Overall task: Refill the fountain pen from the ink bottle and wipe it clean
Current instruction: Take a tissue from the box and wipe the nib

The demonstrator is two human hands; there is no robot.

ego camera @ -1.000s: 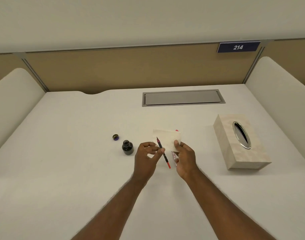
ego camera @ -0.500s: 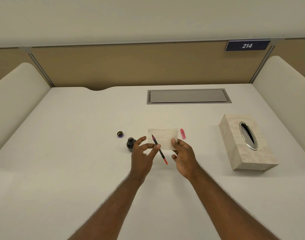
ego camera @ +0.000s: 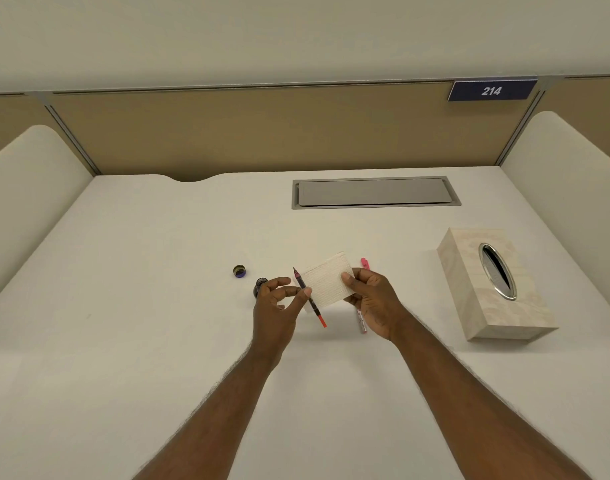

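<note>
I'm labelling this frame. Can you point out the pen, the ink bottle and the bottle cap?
pen (ego camera: 314, 304): head view, dark barrel below the fingers
ink bottle (ego camera: 261, 283): head view, visible neck
bottle cap (ego camera: 239, 271): head view, open top

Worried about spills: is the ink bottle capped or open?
Open. The ink bottle stands beside the left hand; its cap lies apart.

A white desk (ego camera: 123, 306) sits between curved white side panels (ego camera: 30, 188), backed by a tan partition (ego camera: 262, 133) with a blue sign (ego camera: 491, 90) (reading 214). A grey hatch (ego camera: 376, 192) is set into the desktop; the wall (ego camera: 296, 32) above is off-white.
</note>
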